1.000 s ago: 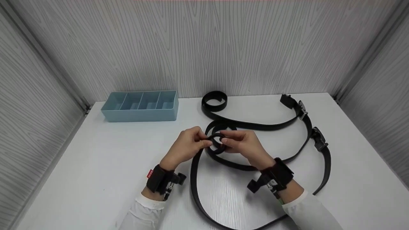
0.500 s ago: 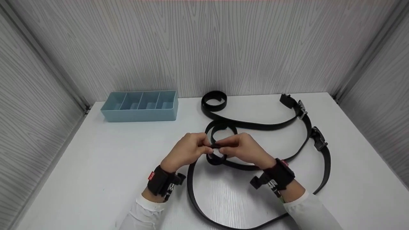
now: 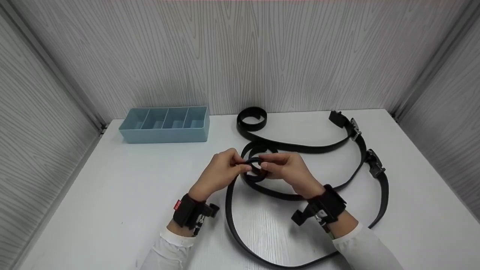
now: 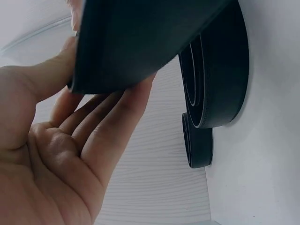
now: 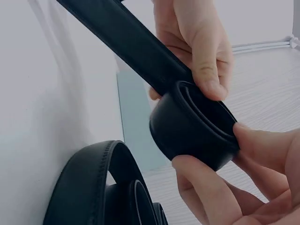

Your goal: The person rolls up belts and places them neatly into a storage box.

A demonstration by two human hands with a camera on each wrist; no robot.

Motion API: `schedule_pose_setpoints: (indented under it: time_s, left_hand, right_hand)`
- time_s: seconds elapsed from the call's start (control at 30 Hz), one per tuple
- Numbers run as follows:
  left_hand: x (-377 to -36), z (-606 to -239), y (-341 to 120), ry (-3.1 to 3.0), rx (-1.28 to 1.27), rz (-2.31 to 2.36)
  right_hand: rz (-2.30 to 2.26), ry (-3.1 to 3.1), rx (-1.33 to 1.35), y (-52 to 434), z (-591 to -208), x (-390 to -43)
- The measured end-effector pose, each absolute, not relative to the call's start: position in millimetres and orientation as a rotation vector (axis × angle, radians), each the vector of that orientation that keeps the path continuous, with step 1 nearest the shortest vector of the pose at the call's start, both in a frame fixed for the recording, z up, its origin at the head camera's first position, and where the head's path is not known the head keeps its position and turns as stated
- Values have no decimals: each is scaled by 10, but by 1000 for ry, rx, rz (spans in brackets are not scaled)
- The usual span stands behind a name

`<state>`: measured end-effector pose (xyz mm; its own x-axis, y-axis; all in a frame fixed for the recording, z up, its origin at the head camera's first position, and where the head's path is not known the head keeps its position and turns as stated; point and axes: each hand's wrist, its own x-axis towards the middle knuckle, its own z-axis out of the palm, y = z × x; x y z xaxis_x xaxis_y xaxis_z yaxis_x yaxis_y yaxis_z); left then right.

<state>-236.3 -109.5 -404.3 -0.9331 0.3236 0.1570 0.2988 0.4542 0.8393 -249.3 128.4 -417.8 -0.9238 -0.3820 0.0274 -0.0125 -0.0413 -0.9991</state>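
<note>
Here, line by line.
Rolled belt end: a black leather belt coil [image 5: 197, 133] sits above the white tabletop [image 3: 112, 195], at the middle of the table, between both hands; in the head view the fingers cover most of it.
Left hand: the left hand [image 3: 219, 174] pinches the coil's near-left side, thumb on top; the left wrist view shows only the palm and a dark strap filling the frame, its end cut off.
Right hand: the right hand [image 3: 288, 170] grips the coil from the right, thumb and fingers curled round its wall.
Belt tail: the loose black strap [image 3: 234, 225] runs down toward the person and leaves the bottom edge.
Other belts: two more black belts with metal buckles [image 3: 354, 129] lie behind, one part-coiled [image 3: 252, 119].
Organiser: a pale blue plastic tray with compartments [image 3: 165, 135] stands far left, well apart.
</note>
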Motion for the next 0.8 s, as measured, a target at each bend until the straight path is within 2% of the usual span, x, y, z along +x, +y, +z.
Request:
schedule_pose_setpoints:
  time_s: [0.47,0.8]
  left_hand:
    - [-2320,-4029,-1101,2609,724,1388]
    - [-2349,-4039,-1101,2640,553,1482]
  right_hand:
    - [-1637,2145,-640,1324,-4144,-2486]
    - [-1913,2066,-442,1295,-4167,-2497]
